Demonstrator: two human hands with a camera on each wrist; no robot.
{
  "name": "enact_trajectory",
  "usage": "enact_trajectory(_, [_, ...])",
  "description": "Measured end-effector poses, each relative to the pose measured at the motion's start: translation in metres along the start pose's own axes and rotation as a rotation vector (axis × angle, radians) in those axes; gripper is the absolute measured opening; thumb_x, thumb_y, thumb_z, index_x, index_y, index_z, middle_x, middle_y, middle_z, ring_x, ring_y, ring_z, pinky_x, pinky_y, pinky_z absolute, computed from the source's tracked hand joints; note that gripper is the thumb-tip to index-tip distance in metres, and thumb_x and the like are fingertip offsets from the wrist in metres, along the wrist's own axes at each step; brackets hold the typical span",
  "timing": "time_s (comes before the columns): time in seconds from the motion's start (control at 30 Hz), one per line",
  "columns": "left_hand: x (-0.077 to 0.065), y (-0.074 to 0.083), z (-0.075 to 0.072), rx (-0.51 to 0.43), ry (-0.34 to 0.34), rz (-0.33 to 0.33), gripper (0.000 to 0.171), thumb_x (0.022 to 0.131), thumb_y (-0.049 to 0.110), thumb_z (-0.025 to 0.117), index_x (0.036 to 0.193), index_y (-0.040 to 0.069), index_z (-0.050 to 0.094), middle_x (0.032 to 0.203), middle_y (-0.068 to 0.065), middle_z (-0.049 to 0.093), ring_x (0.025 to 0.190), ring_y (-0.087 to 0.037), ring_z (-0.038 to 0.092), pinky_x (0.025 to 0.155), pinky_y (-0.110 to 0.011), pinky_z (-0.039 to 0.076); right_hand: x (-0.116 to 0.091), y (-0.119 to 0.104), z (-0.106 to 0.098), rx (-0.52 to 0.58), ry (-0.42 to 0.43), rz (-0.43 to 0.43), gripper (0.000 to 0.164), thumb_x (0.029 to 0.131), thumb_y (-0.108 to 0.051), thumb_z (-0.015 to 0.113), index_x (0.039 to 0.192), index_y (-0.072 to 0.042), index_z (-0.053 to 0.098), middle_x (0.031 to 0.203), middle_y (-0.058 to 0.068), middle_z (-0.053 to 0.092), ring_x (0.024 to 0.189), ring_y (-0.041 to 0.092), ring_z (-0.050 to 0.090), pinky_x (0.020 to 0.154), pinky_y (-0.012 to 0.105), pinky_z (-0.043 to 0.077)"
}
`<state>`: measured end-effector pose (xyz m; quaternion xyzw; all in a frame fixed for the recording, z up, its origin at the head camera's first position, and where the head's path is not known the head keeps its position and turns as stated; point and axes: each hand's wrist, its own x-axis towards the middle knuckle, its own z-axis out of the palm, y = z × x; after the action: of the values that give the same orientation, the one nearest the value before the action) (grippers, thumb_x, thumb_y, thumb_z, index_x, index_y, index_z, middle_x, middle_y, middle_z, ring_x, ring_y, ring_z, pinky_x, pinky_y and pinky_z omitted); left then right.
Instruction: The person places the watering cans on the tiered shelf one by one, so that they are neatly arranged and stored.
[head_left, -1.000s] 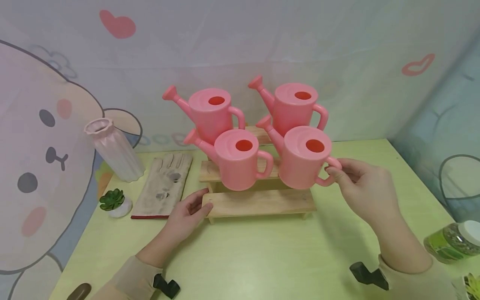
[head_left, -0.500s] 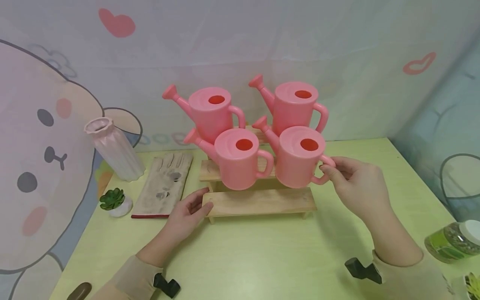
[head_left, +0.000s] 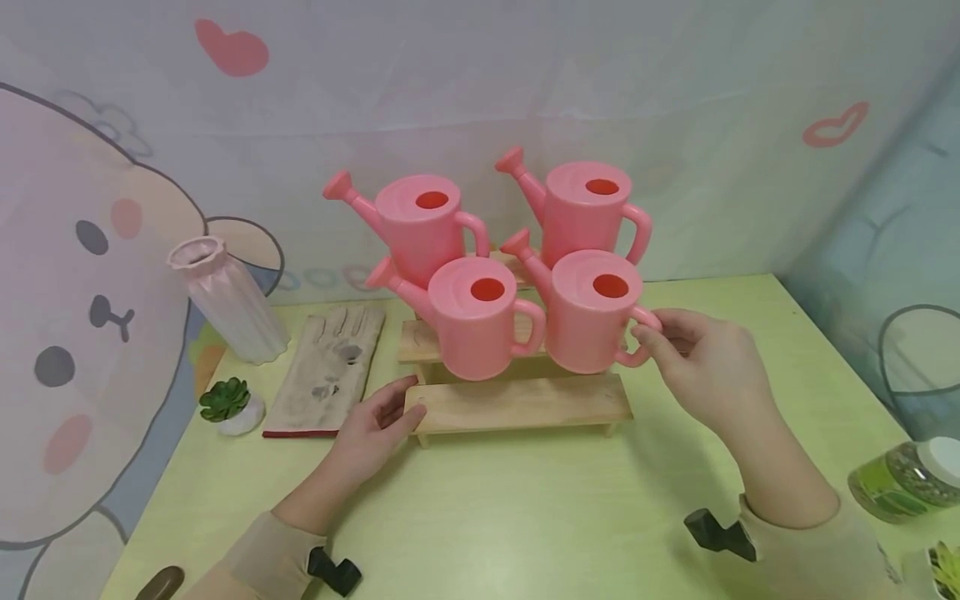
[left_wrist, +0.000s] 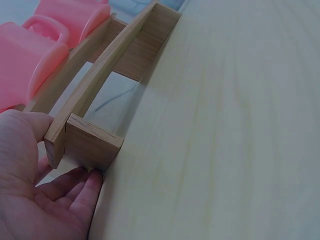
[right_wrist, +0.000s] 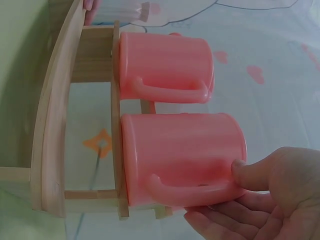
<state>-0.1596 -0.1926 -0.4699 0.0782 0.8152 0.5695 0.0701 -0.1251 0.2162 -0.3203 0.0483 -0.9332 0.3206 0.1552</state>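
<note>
My right hand (head_left: 708,367) pinches the handle of the front right pink watering can (head_left: 583,329), thumb on top. In the right wrist view that watering can (right_wrist: 175,150) stands on the middle step of a stepped wooden stand (head_left: 517,406). Beside it on the same step is a second pink watering can (head_left: 472,329). Two more pink cans, one at back left (head_left: 422,233) and one at back right (head_left: 583,212), stand higher behind. My left hand (head_left: 378,427) holds the left end of the lowest step. In the left wrist view, the thumb lies over the board and the fingers (left_wrist: 87,197) are by its leg.
Left of the stand lie a pair of stained cloth gloves (head_left: 326,375), a leaning pink-white vase (head_left: 232,304) and a small potted succulent (head_left: 232,406). A jar with a white lid (head_left: 903,483) and part of a plant (head_left: 945,571) are at the right edge.
My right hand has moved the front right watering can left along the middle step, closer to its neighbour. The left hand stays on the stand.
</note>
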Motion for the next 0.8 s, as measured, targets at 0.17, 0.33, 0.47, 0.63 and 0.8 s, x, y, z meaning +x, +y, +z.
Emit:
enact_trajectory(0.17, [0.001,0.0,0.001,0.005,-0.004,0.002,0.06,0.096,0.043,0.071,0.149,0.021,0.052,0.147,-0.008,0.06,0.138,-0.025,0.057,0.112,-0.038,0.049,-0.002,0.002,-0.001,-0.004,-0.018,0.009,0.046,0.099,-0.048,0.064,0.13,-0.014,0.071,0.101,0.008,0.081,0.097,0.03,0.076,0.071,0.033,0.053])
enact_trajectory(0.33, [0.001,0.0,0.001,0.013,0.005,0.003,0.06,0.095,0.044,0.072,0.148,0.022,0.053,0.146,-0.007,0.061,0.138,-0.023,0.057,0.115,-0.041,0.046,-0.003,0.003,0.0,0.016,-0.024,0.029,0.049,0.098,-0.051,0.064,0.132,-0.016,0.069,0.111,0.01,0.079,0.101,0.029,0.077,0.075,0.037,0.057])
enact_trajectory(0.47, [0.002,0.0,0.001,0.009,0.005,0.003,0.06,0.095,0.043,0.072,0.148,0.021,0.053,0.147,-0.008,0.06,0.138,-0.024,0.056,0.116,-0.045,0.045,-0.004,0.001,-0.001,0.033,-0.033,0.045,0.057,0.097,-0.056,0.063,0.138,-0.018,0.063,0.122,0.009,0.076,0.109,0.031,0.075,0.085,0.05,0.06])
enact_trajectory(0.63, [0.002,0.002,0.001,0.024,0.009,-0.013,0.06,0.095,0.045,0.071,0.148,0.023,0.053,0.146,-0.008,0.061,0.137,-0.023,0.057,0.114,-0.041,0.048,-0.007,-0.003,-0.004,0.023,0.125,0.012,0.065,0.094,-0.056,0.067,0.145,-0.017,0.058,0.136,0.01,0.069,0.122,0.037,0.068,0.098,0.059,0.054])
enact_trajectory(0.8, [-0.002,0.014,-0.003,0.071,0.003,-0.032,0.064,0.096,0.048,0.069,0.152,0.024,0.048,0.147,-0.008,0.06,0.134,-0.026,0.06,0.108,-0.043,0.053,-0.011,-0.014,-0.006,0.067,0.472,-0.274,0.041,0.091,-0.036,0.077,0.125,-0.015,0.074,0.118,0.009,0.077,0.11,0.03,0.071,0.102,0.02,0.049])
